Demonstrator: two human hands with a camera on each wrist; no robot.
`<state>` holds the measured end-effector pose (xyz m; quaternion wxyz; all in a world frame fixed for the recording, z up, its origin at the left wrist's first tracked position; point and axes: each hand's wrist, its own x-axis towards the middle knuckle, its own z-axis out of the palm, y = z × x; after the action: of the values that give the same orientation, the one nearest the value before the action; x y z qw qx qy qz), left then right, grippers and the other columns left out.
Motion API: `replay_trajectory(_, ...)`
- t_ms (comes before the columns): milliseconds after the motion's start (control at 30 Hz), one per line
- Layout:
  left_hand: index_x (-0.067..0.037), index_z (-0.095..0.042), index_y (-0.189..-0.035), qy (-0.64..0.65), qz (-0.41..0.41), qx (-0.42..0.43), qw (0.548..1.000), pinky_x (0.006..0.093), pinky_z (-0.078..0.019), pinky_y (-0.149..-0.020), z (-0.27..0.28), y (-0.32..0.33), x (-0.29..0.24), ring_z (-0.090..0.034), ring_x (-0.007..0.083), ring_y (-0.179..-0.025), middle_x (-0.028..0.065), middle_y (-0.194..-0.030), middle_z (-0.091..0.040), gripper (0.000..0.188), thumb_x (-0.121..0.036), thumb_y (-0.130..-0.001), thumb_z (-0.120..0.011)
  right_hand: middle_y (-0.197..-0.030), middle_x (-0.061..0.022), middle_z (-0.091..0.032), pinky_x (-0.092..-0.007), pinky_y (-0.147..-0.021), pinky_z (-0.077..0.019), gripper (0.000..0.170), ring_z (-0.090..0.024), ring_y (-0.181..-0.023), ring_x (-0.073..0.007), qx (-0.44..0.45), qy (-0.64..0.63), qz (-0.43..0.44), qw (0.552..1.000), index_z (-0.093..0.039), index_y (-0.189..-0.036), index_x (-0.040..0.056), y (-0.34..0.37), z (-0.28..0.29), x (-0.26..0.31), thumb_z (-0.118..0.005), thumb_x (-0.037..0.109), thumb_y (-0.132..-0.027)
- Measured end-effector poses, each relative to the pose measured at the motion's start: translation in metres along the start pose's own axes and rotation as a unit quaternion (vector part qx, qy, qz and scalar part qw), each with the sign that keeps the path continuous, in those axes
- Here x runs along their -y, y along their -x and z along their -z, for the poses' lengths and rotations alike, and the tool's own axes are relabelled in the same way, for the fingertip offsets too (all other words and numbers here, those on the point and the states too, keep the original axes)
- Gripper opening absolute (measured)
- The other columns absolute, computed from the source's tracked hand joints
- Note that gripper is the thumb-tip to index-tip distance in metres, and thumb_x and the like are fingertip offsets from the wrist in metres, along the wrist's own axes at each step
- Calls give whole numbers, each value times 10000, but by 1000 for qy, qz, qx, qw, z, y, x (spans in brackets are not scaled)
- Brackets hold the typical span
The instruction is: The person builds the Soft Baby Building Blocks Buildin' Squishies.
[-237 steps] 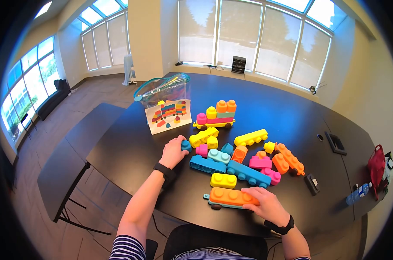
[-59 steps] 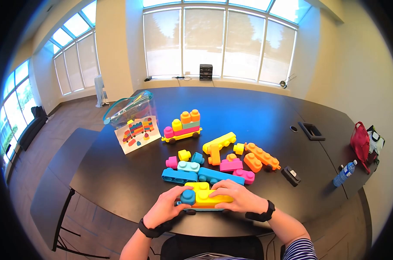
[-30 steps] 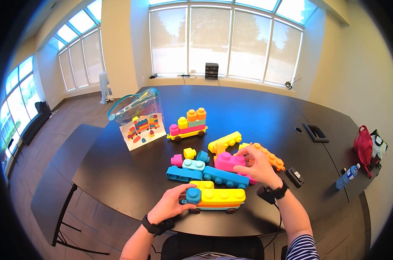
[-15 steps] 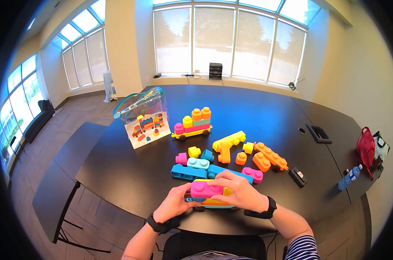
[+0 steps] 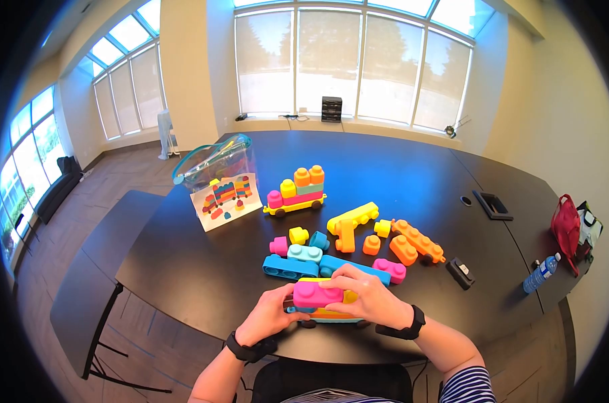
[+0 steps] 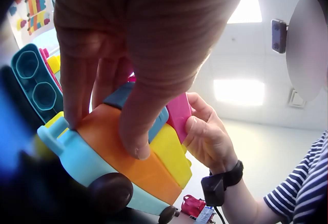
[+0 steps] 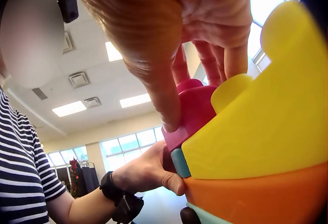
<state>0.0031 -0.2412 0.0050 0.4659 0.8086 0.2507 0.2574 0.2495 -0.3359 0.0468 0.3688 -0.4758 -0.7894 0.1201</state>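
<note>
Near the table's front edge stands a toy train wagon with a light blue wheeled base (image 6: 77,162). An orange block (image 6: 102,137) lies on the base, with a long yellow block (image 7: 266,116) and a small blue block (image 7: 180,162) above it. My left hand (image 5: 267,314) grips the wagon's left end, thumb on the orange block in the left wrist view. Between the thumb and fingers of my right hand (image 5: 371,299) is a pink block (image 5: 314,295), its underside right at the tops of the blue and yellow blocks. Another yellow block behind the wagon is mostly hidden.
Just beyond the wagon lie long blue pieces (image 5: 290,266) and several loose blocks. An assembled wagon (image 5: 294,199) stands farther back, beside a clear bag (image 5: 217,168) with a picture card. A black device (image 5: 460,273) and water bottle (image 5: 541,273) are at right.
The small blue and long yellow blocks have joined the orange one on the wagon. My right hand has picked up the pink block from the pile and brought it onto the wagon's left end.
</note>
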Motion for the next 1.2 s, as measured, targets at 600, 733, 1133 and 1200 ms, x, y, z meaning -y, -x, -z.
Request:
replay_trajectory(600,-3,-610,-1425,53,-24,-10,998,392,-542,-1124,7,0,6,-715,231,-1235,128,-1312,-741,679,-97,-833,-929,-1288,-161,-718,-409,-1014,-550,530,-692,-1171,-332,-28,140,-231,962,-700,-1363,66,51,85,-107,-849,175,-866)
replay_trajectory(733,-7,-612,-1432,105,-21,-21,994,391,-544,-1130,11,1,6,-709,228,-1250,123,-1323,-738,643,-104,-868,-904,-1337,-174,-709,-431,-1060,-530,563,-680,-1215,-344,16,115,-251,961,-687,-1391,77,66,82,-133,-850,167,-859)
replay_trajectory(1133,12,-621,-1429,134,-4,-31,990,373,-555,-1109,7,0,17,-709,203,-1228,118,-1303,-744,597,-61,-892,-873,-1127,-167,-747,-395,-948,-563,628,-717,-1045,-306,47,133,-269,953,-711,-1335,42,72,70,-136,-943,181,-768)
replay_trajectory(1200,13,-619,-1428,137,-6,-30,990,373,-554,-1109,7,1,16,-709,204,-1228,119,-1302,-744,598,-62,-892,-874,-1133,-166,-745,-385,-939,-567,624,-722,-1020,-302,-6,144,-266,953,-708,-1335,33,77,72,-137,-940,179,-775)
